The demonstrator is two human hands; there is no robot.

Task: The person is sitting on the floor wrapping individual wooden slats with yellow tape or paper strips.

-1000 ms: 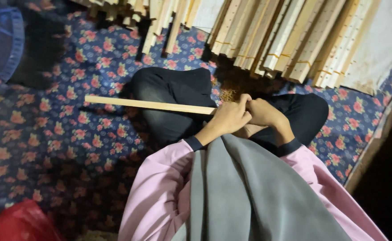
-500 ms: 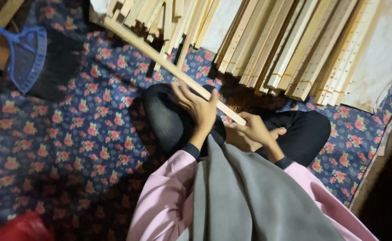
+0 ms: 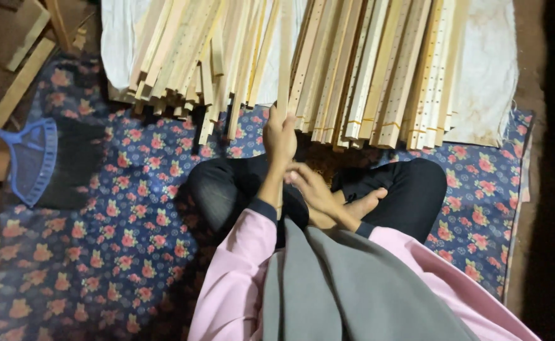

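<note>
I sit cross-legged on a dark blue flowered cloth (image 3: 113, 246). My left hand (image 3: 279, 136) grips a long pale wooden strip (image 3: 283, 57) that points straight away from me, up over the heap of strips. My right hand (image 3: 309, 186) rests just below and to the right of the left, by the strip's near end, fingers loosely curled; whether it touches the strip is unclear. A big heap of similar pale wooden strips (image 3: 366, 69), some with rows of small holes, lies ahead on a white sheet (image 3: 486, 76).
A blue plastic dustpan (image 3: 31, 158) lies at the left edge of the cloth. Loose wooden boards (image 3: 24, 76) lie on the bare floor at the upper left. Dark floor runs along the right side.
The strip has swung from lying crosswise, through a diagonal, to pointing straight ahead. My left hand has moved up along it toward the heap. The view has shifted forward.
</note>
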